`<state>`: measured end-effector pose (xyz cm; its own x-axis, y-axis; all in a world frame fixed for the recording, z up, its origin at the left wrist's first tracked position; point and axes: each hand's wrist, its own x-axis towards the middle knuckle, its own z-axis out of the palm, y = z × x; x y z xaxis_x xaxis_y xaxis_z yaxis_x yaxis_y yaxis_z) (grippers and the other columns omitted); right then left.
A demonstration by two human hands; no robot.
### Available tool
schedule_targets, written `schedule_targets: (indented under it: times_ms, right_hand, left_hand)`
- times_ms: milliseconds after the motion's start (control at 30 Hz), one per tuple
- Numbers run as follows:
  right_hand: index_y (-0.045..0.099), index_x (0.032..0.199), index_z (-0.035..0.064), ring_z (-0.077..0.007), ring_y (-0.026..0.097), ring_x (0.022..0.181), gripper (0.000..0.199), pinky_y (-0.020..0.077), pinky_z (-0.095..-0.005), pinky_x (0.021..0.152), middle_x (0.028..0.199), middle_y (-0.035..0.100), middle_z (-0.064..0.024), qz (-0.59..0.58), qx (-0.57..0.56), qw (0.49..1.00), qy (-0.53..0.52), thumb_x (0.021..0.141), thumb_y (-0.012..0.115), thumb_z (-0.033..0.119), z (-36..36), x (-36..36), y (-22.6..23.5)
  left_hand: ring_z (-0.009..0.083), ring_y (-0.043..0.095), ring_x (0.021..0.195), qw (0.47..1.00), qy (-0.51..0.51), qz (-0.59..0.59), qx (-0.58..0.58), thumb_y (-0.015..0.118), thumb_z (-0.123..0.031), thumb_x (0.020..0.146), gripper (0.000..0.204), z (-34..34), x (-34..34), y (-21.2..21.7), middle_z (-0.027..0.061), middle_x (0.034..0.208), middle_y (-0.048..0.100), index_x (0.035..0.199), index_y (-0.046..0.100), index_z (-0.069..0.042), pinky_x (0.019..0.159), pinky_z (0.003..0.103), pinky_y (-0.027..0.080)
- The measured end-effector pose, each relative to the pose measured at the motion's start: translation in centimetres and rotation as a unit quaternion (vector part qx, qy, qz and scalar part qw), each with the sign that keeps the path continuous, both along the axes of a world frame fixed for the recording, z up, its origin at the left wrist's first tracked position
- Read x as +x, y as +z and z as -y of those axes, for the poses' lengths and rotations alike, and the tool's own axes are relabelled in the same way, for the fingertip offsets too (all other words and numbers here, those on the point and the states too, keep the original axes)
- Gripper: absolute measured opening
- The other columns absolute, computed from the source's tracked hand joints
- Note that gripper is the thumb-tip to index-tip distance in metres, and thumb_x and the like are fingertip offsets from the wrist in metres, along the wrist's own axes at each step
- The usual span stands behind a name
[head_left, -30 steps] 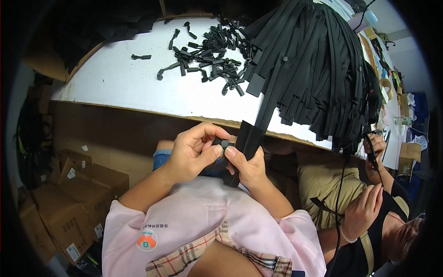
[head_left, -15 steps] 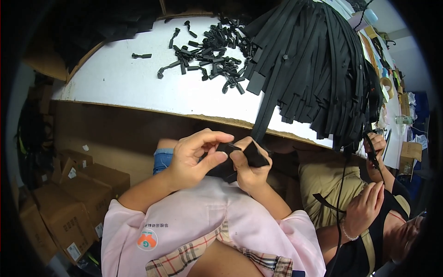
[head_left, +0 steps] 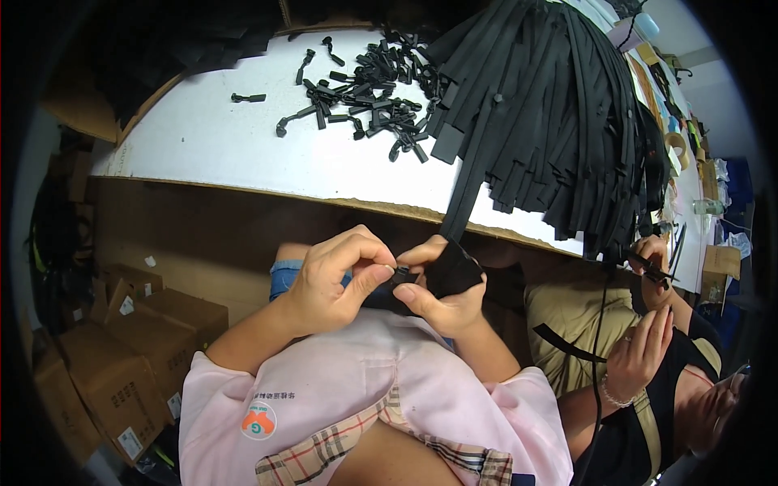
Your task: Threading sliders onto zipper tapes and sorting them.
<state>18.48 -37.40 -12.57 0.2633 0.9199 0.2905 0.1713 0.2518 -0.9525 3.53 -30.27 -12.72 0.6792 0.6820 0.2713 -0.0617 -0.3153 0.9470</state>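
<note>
My left hand (head_left: 336, 279) is closed in a pinch, thumb and forefinger meeting on a small black piece (head_left: 404, 276) between the two hands. Its exact kind is too small and dark to make out. My right hand (head_left: 454, 304) grips a black strap (head_left: 452, 271), which crosses its palm and fingers in a broad dark fold. The right thumb and forefinger close on the same small piece from the other side. From that hand a length of strap runs up over the table edge to a large bundle of black straps (head_left: 527, 121).
Several small black buckle-like parts (head_left: 373, 89) lie heaped on the white table (head_left: 211, 146). Cardboard boxes (head_left: 121, 348) stand at the lower left. On the right a co-worker's hands (head_left: 640, 348) hold a black strap and a dark tool. A tape roll (head_left: 677, 150) is farther back.
My left fingertips have closed on the small black piece, which sits lower. The right hand has turned, laying the strap flatter across it. The co-worker's upper hand has shifted with the dark tool.
</note>
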Motion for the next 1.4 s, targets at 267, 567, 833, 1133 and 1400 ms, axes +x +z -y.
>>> schedule_targets:
  times_ms: [267,567,833,1133,1400]
  right_hand:
    - [0.050,0.067,-0.0013,-0.0174,0.045,0.049,0.020,0.0358,-0.0287,0.047,0.058,0.048,-0.0088,-0.066,-0.097,0.954,0.277,0.070,0.065,0.012,0.3,-0.7,-0.7]
    - [0.049,0.094,0.0005,-0.0129,0.051,0.066,0.035,0.0438,-0.0235,0.058,0.077,0.052,-0.0051,-0.352,-0.187,0.914,0.075,0.064,0.063,0.010,2.5,1.8,-2.1]
    - [0.044,0.085,-0.0012,-0.0134,0.040,0.047,0.025,0.0423,-0.0239,0.045,0.058,0.042,-0.0075,-0.446,0.001,0.894,-0.054,0.068,0.053,0.015,3.7,4.2,0.1]
    - [0.044,0.094,-0.0021,-0.0146,0.050,0.058,0.032,0.0453,-0.0241,0.050,0.071,0.049,-0.0074,-0.417,-0.015,0.902,-0.107,0.066,0.054,0.011,3.4,4.9,-1.2]
    - [0.045,0.093,-0.0031,-0.0144,0.052,0.059,0.031,0.0474,-0.0238,0.054,0.073,0.051,-0.0089,-0.408,-0.014,0.910,-0.075,0.067,0.053,0.012,3.8,5.1,-1.1]
  left_hand:
    - [0.0044,0.042,0.062,0.968,0.087,0.150,-0.180,0.048,-0.006,0.084,0.008,0.8,1.3,0.5,0.0021,0.074,0.047,0.079,0.048,-0.001,0.055,0.018,0.037]
    - [0.0272,0.050,0.088,0.961,0.033,-0.160,0.223,0.063,-0.011,0.067,0.037,-2.8,4.4,-1.3,0.0139,0.098,0.051,0.102,0.053,-0.003,0.075,0.033,0.043]
    - [0.0360,0.033,0.114,0.883,-0.071,-0.210,0.413,0.066,-0.027,0.066,0.056,-1.5,10.5,-4.1,0.0191,0.126,0.031,0.117,0.045,-0.015,0.094,0.047,0.028]
    - [0.0354,0.022,0.122,0.814,-0.153,-0.325,0.456,0.074,-0.033,0.054,0.088,-2.3,9.6,-3.2,0.0208,0.133,0.020,0.128,0.029,-0.019,0.097,0.048,0.022]
    - [0.0336,0.017,0.126,0.746,-0.185,-0.308,0.561,0.066,-0.031,0.061,0.085,-1.8,8.6,-5.1,0.0220,0.134,0.017,0.131,0.022,-0.012,0.099,0.048,0.017]
